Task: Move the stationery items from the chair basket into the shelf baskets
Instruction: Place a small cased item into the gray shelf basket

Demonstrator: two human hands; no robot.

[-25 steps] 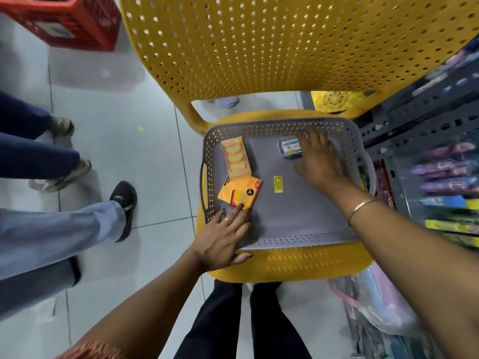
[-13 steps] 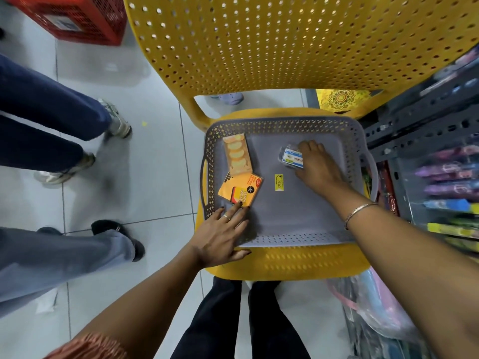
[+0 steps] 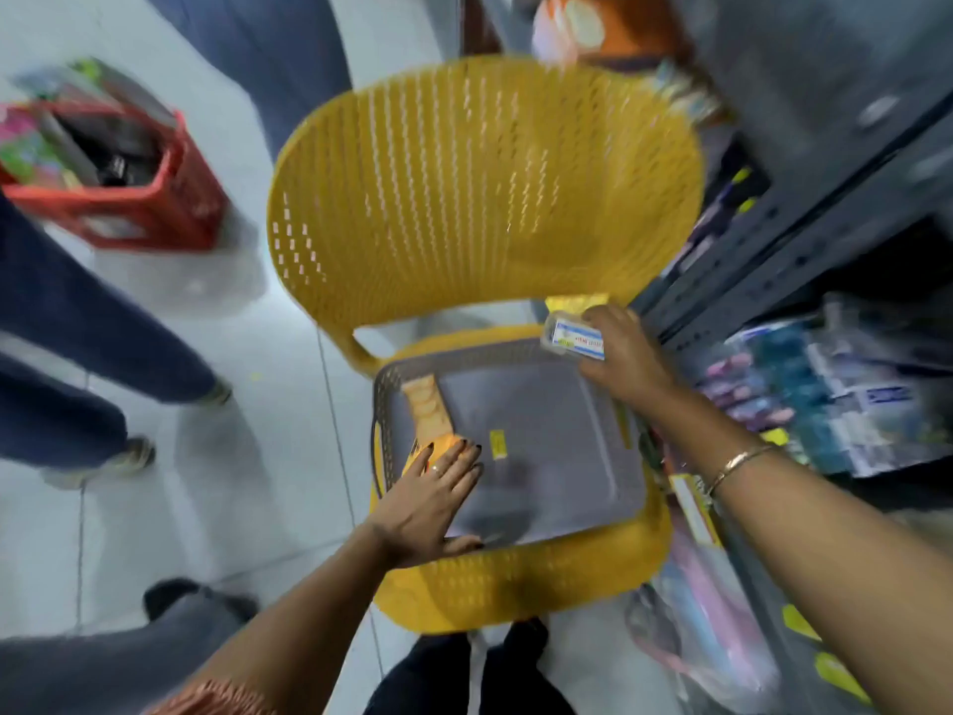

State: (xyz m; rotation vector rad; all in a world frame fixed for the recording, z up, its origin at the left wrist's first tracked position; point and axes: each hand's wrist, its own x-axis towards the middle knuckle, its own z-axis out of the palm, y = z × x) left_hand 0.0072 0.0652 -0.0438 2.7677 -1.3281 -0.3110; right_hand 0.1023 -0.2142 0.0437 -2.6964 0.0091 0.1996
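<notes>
The right hand (image 3: 624, 353) clasps a small clear box with a white-and-blue label (image 3: 575, 340) above the grey plastic basket's (image 3: 541, 430) far rim. The left hand (image 3: 428, 503) lies flat and unclenched, covering most of an orange packet (image 3: 441, 442). Shelf goods blur.

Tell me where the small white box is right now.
The white box is in the right hand, lifted above the far right corner of the grey basket, next to the shelf.

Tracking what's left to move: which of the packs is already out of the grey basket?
The small clear box with the white and blue label, held in the right hand above the basket's far corner. The tan pack and orange pack lie inside.
</notes>
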